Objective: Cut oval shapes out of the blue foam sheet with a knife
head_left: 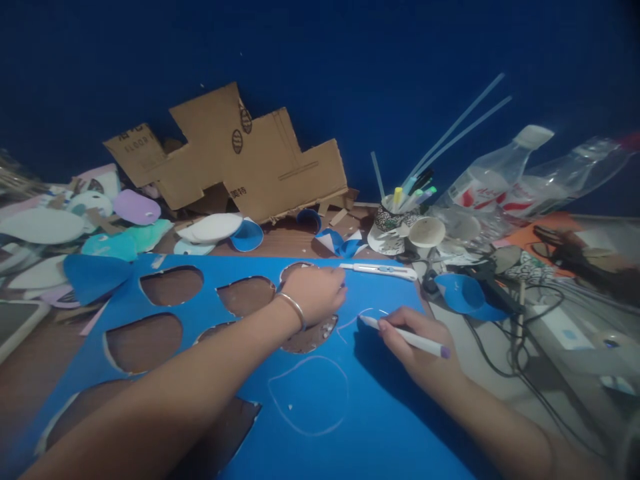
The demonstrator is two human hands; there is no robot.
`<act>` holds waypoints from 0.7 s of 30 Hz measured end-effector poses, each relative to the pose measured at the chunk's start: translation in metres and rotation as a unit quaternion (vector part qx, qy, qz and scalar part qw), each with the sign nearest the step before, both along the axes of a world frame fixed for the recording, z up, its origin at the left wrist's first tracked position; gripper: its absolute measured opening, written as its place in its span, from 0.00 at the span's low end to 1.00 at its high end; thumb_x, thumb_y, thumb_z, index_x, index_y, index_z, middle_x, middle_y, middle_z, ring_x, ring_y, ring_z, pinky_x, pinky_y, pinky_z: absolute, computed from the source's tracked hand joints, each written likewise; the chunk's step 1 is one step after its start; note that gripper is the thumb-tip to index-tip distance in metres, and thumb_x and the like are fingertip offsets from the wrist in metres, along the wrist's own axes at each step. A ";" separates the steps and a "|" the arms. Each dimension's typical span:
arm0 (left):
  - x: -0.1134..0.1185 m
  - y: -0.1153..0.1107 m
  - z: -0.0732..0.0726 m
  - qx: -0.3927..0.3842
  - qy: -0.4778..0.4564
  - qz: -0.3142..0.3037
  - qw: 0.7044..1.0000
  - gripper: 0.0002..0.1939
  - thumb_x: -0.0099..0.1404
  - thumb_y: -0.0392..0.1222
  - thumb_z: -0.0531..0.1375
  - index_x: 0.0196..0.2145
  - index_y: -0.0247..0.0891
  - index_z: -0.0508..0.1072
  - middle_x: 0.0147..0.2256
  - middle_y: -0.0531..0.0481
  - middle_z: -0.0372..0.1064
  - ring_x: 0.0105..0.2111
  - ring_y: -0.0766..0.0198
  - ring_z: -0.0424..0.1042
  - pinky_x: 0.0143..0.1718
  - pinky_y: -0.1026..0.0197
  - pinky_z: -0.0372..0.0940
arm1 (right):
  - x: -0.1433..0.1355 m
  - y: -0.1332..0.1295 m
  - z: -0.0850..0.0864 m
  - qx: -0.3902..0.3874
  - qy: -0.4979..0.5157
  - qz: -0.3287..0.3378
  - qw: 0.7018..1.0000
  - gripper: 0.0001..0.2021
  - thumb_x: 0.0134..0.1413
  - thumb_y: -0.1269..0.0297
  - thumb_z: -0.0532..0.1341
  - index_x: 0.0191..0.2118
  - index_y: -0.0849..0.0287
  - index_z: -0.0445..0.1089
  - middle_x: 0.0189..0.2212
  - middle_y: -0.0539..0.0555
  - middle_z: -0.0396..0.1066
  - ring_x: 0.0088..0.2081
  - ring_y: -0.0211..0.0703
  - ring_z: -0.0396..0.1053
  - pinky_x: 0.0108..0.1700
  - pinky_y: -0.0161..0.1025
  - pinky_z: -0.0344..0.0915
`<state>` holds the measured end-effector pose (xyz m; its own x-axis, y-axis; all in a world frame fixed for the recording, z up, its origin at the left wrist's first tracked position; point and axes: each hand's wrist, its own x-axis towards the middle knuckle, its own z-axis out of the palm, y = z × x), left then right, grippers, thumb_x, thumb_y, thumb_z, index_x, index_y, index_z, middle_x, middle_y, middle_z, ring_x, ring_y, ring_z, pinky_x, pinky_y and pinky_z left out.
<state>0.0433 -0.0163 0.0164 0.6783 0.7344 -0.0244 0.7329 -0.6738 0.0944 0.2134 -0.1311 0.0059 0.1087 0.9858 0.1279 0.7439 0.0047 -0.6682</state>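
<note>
My right hand (420,343) grips a white marker (417,340) with a purple end, its tip touching a large blue board (310,460). A pale, unfinished curved line (345,327) runs from the tip. My left hand (316,291), with a bangle at the wrist, rests on the board with its fingers curled in; whatever they hold, if anything, is hidden. A white utility knife (383,270) lies just beyond it. A pale, rounded outline with one pointed corner (309,395) is drawn nearer to me. Several pointed-oval holes (173,287) are cut through the board's left part.
Cut cardboard (250,160) leans against the blue wall (320,53). Foam pieces (43,227) are heaped at left. A patterned cup (395,217) holds pens and sticks. Plastic bottles (493,177), blue scraps (465,295) and black cables (493,363) crowd the right side.
</note>
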 end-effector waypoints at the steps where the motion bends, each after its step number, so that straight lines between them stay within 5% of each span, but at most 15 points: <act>1: 0.000 0.000 0.000 -0.001 0.001 -0.001 1.000 0.15 0.62 0.47 0.46 0.35 0.37 0.67 0.32 0.46 0.70 0.32 0.56 0.69 0.32 0.57 0.61 | 0.000 0.000 0.000 0.002 -0.003 -0.008 1.000 0.11 0.50 0.60 0.57 0.22 0.58 0.65 0.17 0.47 0.65 0.20 0.34 0.62 0.22 0.32 0.56; 13: 0.001 -0.001 0.004 -0.015 0.010 0.007 1.000 0.15 0.62 0.47 0.46 0.36 0.36 0.67 0.32 0.45 0.70 0.33 0.56 0.69 0.33 0.57 0.60 | 0.000 0.000 0.008 0.019 0.036 -0.052 0.998 0.11 0.49 0.60 0.57 0.21 0.58 0.65 0.15 0.47 0.64 0.19 0.35 0.61 0.20 0.32 0.55; 17: 0.001 0.000 0.002 -0.012 0.008 0.004 1.000 0.15 0.62 0.47 0.46 0.36 0.37 0.67 0.32 0.45 0.70 0.32 0.56 0.69 0.32 0.57 0.60 | 0.001 0.001 0.006 0.000 0.164 -0.066 0.984 0.11 0.48 0.59 0.58 0.20 0.59 0.64 0.16 0.49 0.65 0.19 0.36 0.62 0.20 0.32 0.57; 21: 0.001 0.000 0.001 -0.010 0.004 0.005 1.000 0.15 0.62 0.47 0.46 0.35 0.37 0.67 0.33 0.45 0.70 0.33 0.56 0.70 0.32 0.57 0.60 | 0.006 0.012 0.003 -0.088 0.333 0.022 0.938 0.08 0.47 0.59 0.59 0.30 0.59 0.66 0.20 0.49 0.69 0.20 0.37 0.66 0.21 0.33 0.61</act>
